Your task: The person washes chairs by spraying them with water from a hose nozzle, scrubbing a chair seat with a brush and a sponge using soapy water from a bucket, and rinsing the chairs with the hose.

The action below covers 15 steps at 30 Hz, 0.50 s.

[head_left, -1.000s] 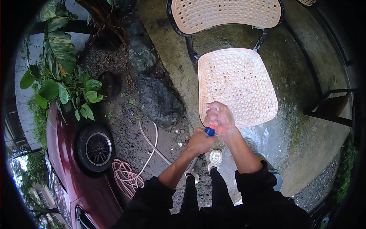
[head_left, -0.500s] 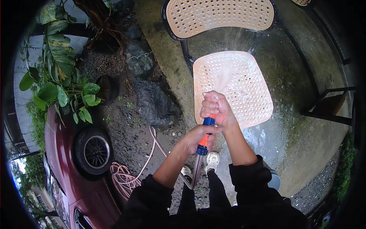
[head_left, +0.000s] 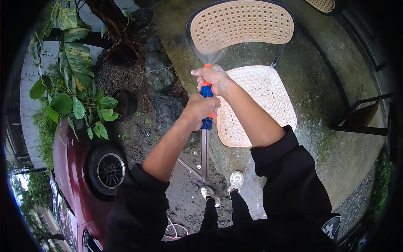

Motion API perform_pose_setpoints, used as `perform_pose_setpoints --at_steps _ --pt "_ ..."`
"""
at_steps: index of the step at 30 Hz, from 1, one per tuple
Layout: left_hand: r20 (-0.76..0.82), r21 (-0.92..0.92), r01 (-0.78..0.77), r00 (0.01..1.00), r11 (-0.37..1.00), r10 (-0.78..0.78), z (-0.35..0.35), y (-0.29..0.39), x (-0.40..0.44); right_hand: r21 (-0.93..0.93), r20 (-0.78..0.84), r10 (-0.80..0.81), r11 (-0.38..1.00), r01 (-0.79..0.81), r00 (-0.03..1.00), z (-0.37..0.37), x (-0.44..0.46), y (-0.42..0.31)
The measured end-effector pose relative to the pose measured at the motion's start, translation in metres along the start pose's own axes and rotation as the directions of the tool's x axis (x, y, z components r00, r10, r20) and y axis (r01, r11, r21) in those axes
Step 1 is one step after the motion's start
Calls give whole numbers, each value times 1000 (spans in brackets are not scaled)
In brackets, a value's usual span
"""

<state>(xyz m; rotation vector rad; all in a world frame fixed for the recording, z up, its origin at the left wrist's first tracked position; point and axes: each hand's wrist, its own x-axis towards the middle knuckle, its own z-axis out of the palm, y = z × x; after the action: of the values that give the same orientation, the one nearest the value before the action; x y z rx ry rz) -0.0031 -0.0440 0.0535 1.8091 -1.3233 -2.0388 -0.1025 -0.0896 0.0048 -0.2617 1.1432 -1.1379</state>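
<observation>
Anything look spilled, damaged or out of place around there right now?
No damage stands out. The one oddity is the garden hose, which bends sharply near the left shoe. It may be kinked, though water is spraying from the nozzle toward the chair backrest, so flow isn't fully blocked.

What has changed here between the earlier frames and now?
The left hand and right hand have swung the nozzle forward and to the person's left. Its spray, over the chair seat half a second ago, now fans toward the chair back. Both hands keep their hold. The chair seat, chair back and red car stayed put.
</observation>
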Motion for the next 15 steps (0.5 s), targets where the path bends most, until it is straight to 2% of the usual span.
perform_pose_setpoints --at_steps 1,2,4,6,7,8,9,10,12,14,15 --pt "78 16 -28 997 999 27 -4 9 -3 37 44 -6 999 5 999 -1 6 -7" --pt "77 14 -32 997 999 31 -3 14 -8 74 89 -16 997 9 996 -1 12 -14" --pt "31 -36 -198 980 980 199 2 29 -25 96 105 3 995 -13 995 -4 16 -37" --pt "35 -9 -168 985 986 168 0 38 -43 290 225 -13 956 -54 974 -11 22 -54" --pt "40 -36 -236 970 971 238 -6 36 -49 290 223 -13 955 -53 975 -11 22 -58" --pt "44 -65 -305 950 950 308 -11 36 -52 306 117 -61 952 22 991 -11 23 -62" --pt "48 -50 -288 956 956 291 -14 40 -55 311 10 -104 946 96 994 -11 21 -66" --pt "50 -54 -289 955 956 292 -15 44 -61 307 8 -104 947 97 995 -12 19 -72" --pt "68 22 -274 960 961 272 -15 52 -81 434 -45 -164 885 167 985 -14 17 -81" --pt "46 51 -282 959 958 280 -14 54 -99 381 -38 -172 908 173 984 -35 81 -81" --pt "21 79 -288 958 954 288 -13 54 -107 378 -68 -161 909 175 985 -38 83 -83"
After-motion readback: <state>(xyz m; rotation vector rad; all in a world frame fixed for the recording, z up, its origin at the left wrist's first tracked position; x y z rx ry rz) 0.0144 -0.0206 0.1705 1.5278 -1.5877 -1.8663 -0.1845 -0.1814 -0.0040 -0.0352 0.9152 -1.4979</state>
